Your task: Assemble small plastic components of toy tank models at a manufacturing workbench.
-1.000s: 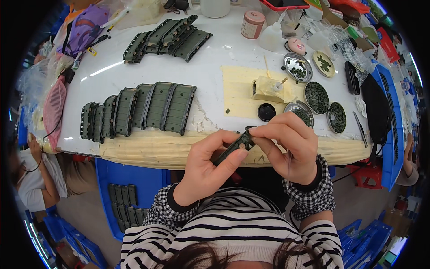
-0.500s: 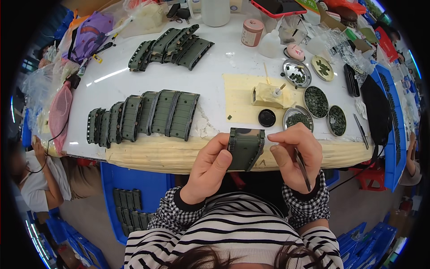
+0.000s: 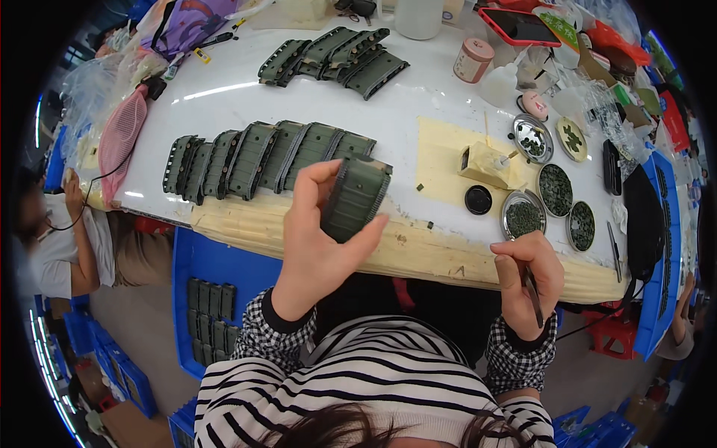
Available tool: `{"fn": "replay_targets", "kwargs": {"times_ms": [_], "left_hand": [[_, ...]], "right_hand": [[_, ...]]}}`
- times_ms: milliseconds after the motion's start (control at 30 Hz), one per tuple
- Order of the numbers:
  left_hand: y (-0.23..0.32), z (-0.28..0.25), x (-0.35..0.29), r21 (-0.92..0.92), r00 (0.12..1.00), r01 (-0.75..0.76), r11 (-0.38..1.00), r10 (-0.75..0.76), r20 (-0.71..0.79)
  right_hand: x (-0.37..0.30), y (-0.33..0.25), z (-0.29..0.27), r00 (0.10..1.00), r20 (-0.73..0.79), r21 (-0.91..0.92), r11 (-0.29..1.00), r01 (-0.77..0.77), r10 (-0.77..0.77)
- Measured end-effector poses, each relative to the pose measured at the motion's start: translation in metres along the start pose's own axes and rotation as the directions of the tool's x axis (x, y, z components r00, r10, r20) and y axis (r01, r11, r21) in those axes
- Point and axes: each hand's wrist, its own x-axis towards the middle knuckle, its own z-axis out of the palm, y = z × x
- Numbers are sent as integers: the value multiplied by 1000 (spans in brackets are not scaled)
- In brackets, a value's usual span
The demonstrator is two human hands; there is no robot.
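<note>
My left hand (image 3: 317, 250) holds a dark green ribbed plastic part (image 3: 356, 197) upright over the table's front edge, just right of a row of like green parts (image 3: 258, 158) lying overlapped on the white table (image 3: 224, 93). My right hand (image 3: 529, 284) rests lower right at the table edge, fingers closed around a thin dark tool (image 3: 532, 293) that points down. Above that hand stand several small round metal dishes (image 3: 523, 216) filled with tiny green pieces.
A second pile of green parts (image 3: 336, 56) lies at the back. A yellowish mat (image 3: 441, 160) carries a small block and a black lid (image 3: 478, 199). A blue crate (image 3: 213, 313) with more parts stands under the table. Another person (image 3: 60, 239) sits at left.
My left hand carried the green part leftward and up toward the row on the table. My right hand let go of the part and dropped to the table edge with the thin tool.
</note>
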Motion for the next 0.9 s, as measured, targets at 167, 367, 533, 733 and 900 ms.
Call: {"fn": "replay_targets", "kwargs": {"times_ms": [167, 367, 533, 733, 900], "left_hand": [[-12, -26, 39, 713, 969, -119, 691, 238, -69], [-14, -28, 46, 773, 972, -91, 628, 226, -69], [8, -46, 52, 779, 964, -199, 594, 261, 48], [-1, -105, 181, 730, 956, -274, 626, 262, 134], [-62, -126, 254, 911, 976, -94, 403, -144, 164]], "right_hand": [[3, -2, 0, 997, 64, -15, 999, 42, -41], [4, -2, -1, 994, 109, -31, 999, 36, -32], [1, 2, -9, 996, 90, -50, 999, 13, -8], [-3, 1, -11, 995, 100, -52, 998, 31, -26], [-8, -1, -13, 990, 125, -23, 997, 71, -67]]}}
